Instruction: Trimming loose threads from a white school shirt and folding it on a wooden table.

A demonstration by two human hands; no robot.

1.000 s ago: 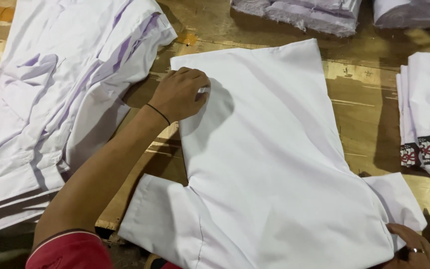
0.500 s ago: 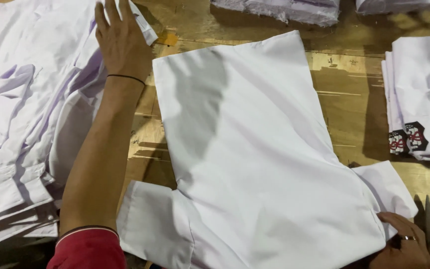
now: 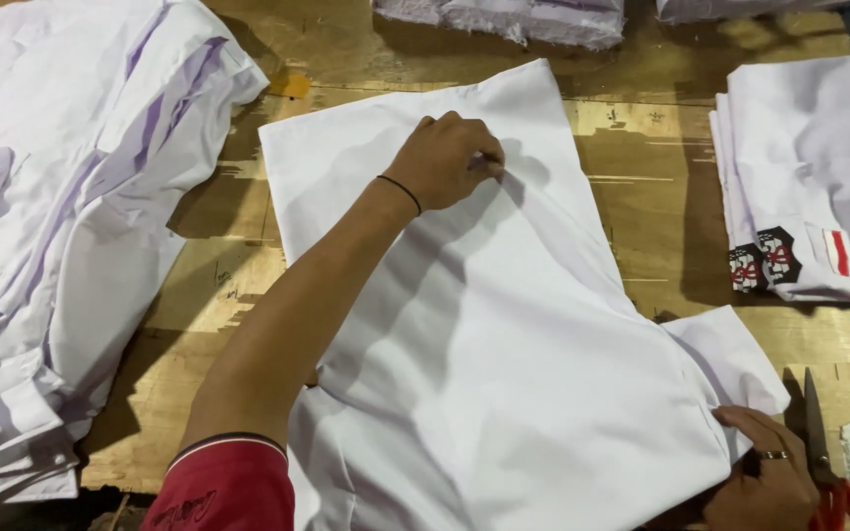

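Single head view, close, looking steeply down

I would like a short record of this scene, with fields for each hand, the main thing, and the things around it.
left hand: left hand pinches the cloth near the far end of the white shirt
right hand: right hand, with a ring, presses on the shirt's sleeve
surface: wooden table
left side: pile of white shirts
right side: folded shirts with badges
near right hand: scissors with red handles
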